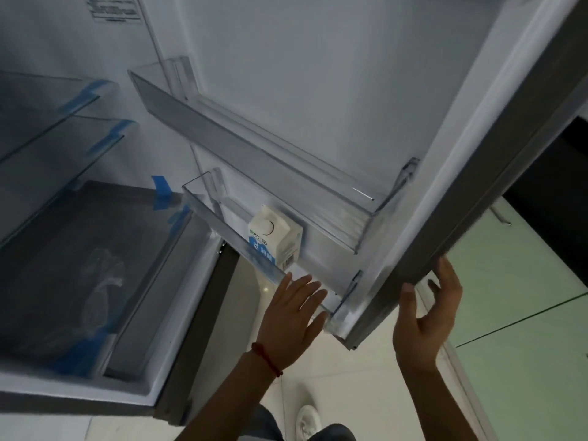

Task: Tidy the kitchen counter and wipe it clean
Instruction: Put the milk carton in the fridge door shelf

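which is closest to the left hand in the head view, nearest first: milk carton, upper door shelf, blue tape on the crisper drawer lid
From the left hand:
1. milk carton, just above it in the lower door bin.
2. blue tape, up and left on the drawer lid's corner.
3. upper door shelf, higher on the door.

An open refrigerator (95, 43) fills the view, its white interior dim and bluish. Glass shelves (47, 100) on the left carry strips of blue tape (160, 192), above a clear crisper drawer (79, 265). The swung-out door (461, 154) has a grey outer edge and holds two transparent door bins (241, 144). Below, pale glossy floor tiles (366, 393) catch a small reflection of light. At right, a light green panel (525, 297) meets a dark area above.
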The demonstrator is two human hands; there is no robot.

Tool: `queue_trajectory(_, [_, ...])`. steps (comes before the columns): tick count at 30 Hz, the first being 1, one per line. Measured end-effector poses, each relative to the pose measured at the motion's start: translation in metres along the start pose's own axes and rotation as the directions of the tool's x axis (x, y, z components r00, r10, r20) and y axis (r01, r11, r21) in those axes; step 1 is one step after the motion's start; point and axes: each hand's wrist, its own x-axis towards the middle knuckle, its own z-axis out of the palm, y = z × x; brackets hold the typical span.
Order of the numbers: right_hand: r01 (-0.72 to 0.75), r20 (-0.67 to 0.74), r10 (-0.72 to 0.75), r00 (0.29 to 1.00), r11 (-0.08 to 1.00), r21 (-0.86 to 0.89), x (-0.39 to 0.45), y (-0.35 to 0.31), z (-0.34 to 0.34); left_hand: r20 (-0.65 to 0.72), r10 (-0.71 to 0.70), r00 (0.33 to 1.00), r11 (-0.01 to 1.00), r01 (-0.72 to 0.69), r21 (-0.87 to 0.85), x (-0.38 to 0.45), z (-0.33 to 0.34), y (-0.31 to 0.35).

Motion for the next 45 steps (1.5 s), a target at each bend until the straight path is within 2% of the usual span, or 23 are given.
queue_trajectory(3, [0.03,-0.061,-0.024,0.998,0.995,0.098,0.0,-0.01,-0.008,0.018,0.002,1.0,1.0,-0.003,0.018,-0.015,-0.014,-0.007])
queue_trajectory(7, [-0.037,0.042,0.03,0.999,0.98,0.195,-0.013,-0.031,-0.001,0.031,0.005,1.0,1.0,-0.006,0.03,-0.041,-0.035,-0.023])
queue_trajectory(11, [-0.11,0.038,0.105,0.994,0.971,0.21,-0.054,-0.058,0.01,0.06,-0.036,0.998,0.998,0.033,0.053,-0.074,-0.069,-0.04])
queue_trajectory(16, [-0.151,0.083,0.139,0.987,0.975,0.165,-0.108,-0.093,0.024,-0.002,-0.148,0.989,0.986,0.148,0.082,-0.129,-0.126,-0.059])
queue_trajectory(19, [-0.106,0.168,0.083,0.982,0.986,0.131,-0.139,-0.116,0.03,-0.065,-0.216,0.974,0.97,0.222,0.104,-0.162,-0.165,-0.066])
queue_trajectory(21, [-0.088,0.229,0.06,0.972,0.99,0.112,-0.157,-0.131,0.036,-0.144,-0.214,0.966,0.96,0.235,0.151,-0.182,-0.191,-0.069])
queue_trajectory(24, [-0.031,0.339,-0.007,0.941,0.994,0.105,-0.176,-0.148,0.049,-0.361,-0.203,0.91,0.947,0.276,0.162,-0.205,-0.226,-0.071])
queue_trajectory(27, [-0.003,0.435,-0.059,0.898,0.99,0.141,-0.189,-0.16,0.065,-0.537,-0.313,0.783,0.894,0.433,0.111,-0.217,-0.248,-0.078])
queue_trajectory(30, [0.014,0.462,-0.096,0.882,0.984,0.178,-0.197,-0.168,0.078,-0.566,-0.507,0.65,0.812,0.581,-0.061,-0.212,-0.258,-0.095])
queue_trajectory(32, [0.007,0.473,-0.112,0.874,0.976,0.217,-0.201,-0.172,0.084,-0.542,-0.597,0.592,0.765,0.623,-0.162,-0.205,-0.261,-0.105])
queue_trajectory(34, [-0.012,0.493,-0.118,0.862,0.967,0.253,-0.206,-0.176,0.089,-0.537,-0.618,0.574,0.753,0.629,-0.194,-0.201,-0.26,-0.113])
queue_trajectory(37, [-0.034,0.527,-0.108,0.843,0.967,0.253,-0.214,-0.181,0.099,-0.532,-0.614,0.583,0.762,0.613,-0.207,-0.205,-0.257,-0.117])
queue_trajectory(39, [0.002,0.541,-0.164,0.825,0.958,0.288,-0.219,-0.186,0.109,-0.535,-0.604,0.59,0.771,0.602,-0.207,-0.209,-0.256,-0.119])
queue_trajectory(43, [0.063,0.635,-0.291,0.716,0.933,0.355,-0.232,-0.2,0.136,-0.544,-0.591,0.596,0.778,0.6,-0.187,-0.212,-0.257,-0.122])
queue_trajectory(45, [0.1,0.658,-0.314,0.685,0.934,0.342,-0.24,-0.205,0.148,-0.544,-0.581,0.605,0.785,0.592,-0.181,-0.213,-0.257,-0.123])
